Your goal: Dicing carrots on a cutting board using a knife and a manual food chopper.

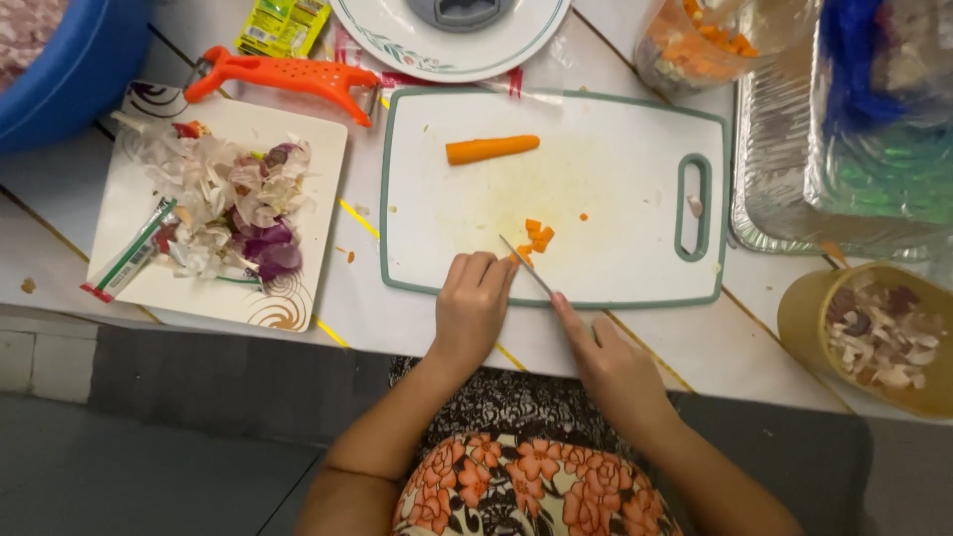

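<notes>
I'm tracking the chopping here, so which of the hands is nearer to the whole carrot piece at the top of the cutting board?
Left. The left hand lies below the carrot piece; the right hand, holding the knife, sits lower and further right.

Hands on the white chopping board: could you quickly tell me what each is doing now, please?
Left hand: curled shut, fingertips pinning a small orange carrot piece.
Right hand: shut on a thin-bladed kitchen knife.
</notes>
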